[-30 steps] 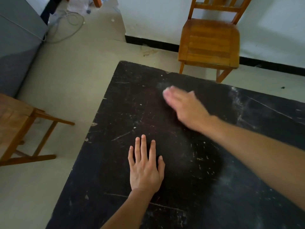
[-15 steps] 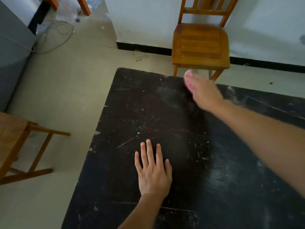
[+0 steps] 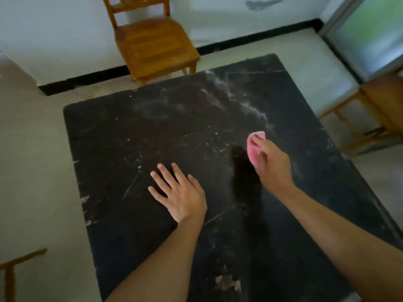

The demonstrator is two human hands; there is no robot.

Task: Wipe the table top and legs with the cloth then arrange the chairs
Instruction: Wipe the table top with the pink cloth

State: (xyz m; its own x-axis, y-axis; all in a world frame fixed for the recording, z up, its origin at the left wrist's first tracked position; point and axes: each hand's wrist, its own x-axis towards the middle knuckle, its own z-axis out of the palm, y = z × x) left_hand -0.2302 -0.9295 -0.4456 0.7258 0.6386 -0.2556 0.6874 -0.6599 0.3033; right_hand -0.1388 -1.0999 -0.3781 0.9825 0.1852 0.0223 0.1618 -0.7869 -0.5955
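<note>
Right hand (image 3: 273, 165) pinches the pink cloth (image 3: 254, 148) in curled fingers over the black table top (image 3: 135, 131). Left hand (image 3: 178, 194) lies flat on it, fingers spread.

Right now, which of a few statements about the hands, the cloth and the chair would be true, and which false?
1. The right hand holds a small pink cloth. True.
2. The left hand grips a second cloth. False: it lies flat, holding nothing, on the scratched black table top.
3. The far part of that table top bears pale dusty streaks. True.
4. The orange-brown wooden chair stands on the table. False: it stands on the floor beyond the table's far edge.
</note>
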